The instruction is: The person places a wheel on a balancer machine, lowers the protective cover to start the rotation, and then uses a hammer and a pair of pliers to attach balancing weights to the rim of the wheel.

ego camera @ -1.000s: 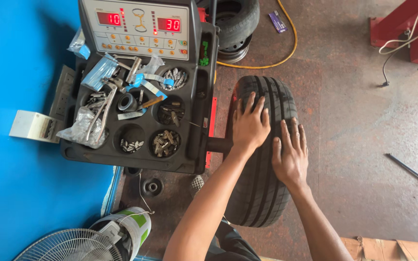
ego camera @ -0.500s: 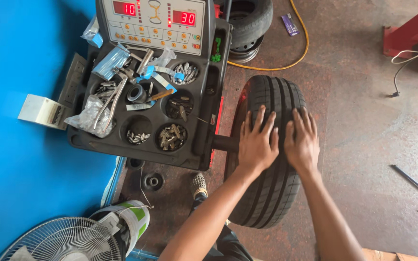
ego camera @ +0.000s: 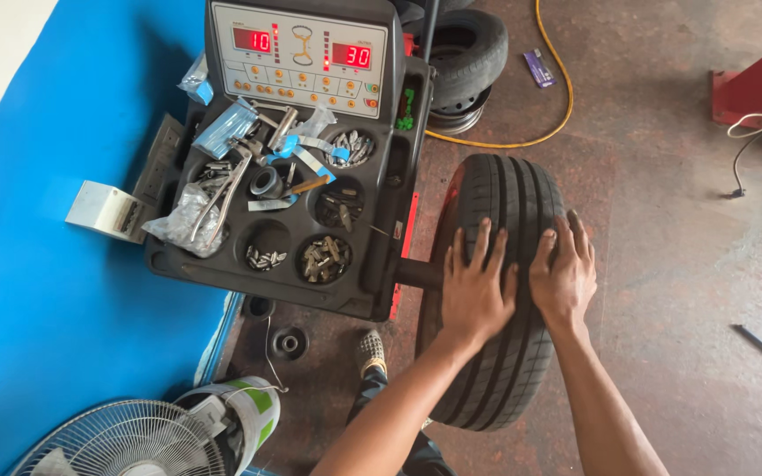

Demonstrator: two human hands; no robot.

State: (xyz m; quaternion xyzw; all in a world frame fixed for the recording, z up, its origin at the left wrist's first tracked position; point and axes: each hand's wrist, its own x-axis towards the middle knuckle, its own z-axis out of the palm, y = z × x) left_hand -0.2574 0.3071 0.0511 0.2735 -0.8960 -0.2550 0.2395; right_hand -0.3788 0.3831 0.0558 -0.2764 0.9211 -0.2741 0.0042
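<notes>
White fan [ego camera: 125, 441] near on the left, both hands flat and open on the black tire [ego camera: 496, 211], left hand [ego camera: 476, 291] beside right hand [ego camera: 563, 275], tire right of the gray tray [ego camera: 381, 264], another tire [ego camera: 474, 57] far.

At far left we see a tray of metal weights [ego camera: 275, 220]; a fan [ego camera: 121, 438] near left; a yellow hose [ego camera: 550, 79] far right

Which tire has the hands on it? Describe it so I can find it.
Start at the grey machine with red number displays. The tire stands upright on the shaft to its right, both hands flat on its tread. The other tire lies flat on the floor behind.
</notes>
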